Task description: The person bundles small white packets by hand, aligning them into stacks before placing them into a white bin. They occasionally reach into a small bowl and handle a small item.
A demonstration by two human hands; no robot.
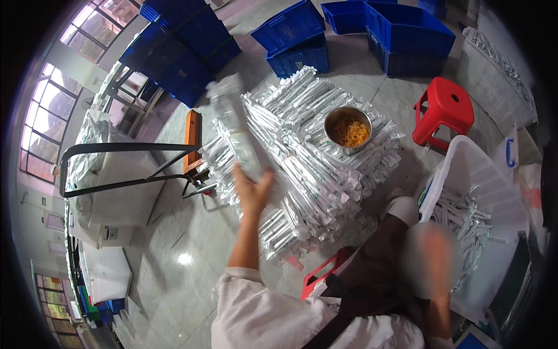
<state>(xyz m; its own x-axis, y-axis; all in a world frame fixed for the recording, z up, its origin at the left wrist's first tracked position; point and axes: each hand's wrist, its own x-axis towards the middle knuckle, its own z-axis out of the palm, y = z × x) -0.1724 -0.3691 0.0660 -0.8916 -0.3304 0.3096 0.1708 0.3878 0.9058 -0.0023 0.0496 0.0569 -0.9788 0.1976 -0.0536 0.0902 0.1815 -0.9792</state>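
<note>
Right hand (433, 262): blurred out, lower right of the frame; finger pose and any held item cannot be told.
White bundle (241, 134): smeared, upper left of centre; contents and print cannot be read.
Left hand (253, 189): softly blurred, centre; fingers partly covered by the white bundle.
Yellow strands (351, 134): too small and tangled to count.
Red seat (317, 276): lower centre, mostly hidden by the dark apron (375, 264).
Rear blue crate (432, 7): cut off by upper edge.
</note>
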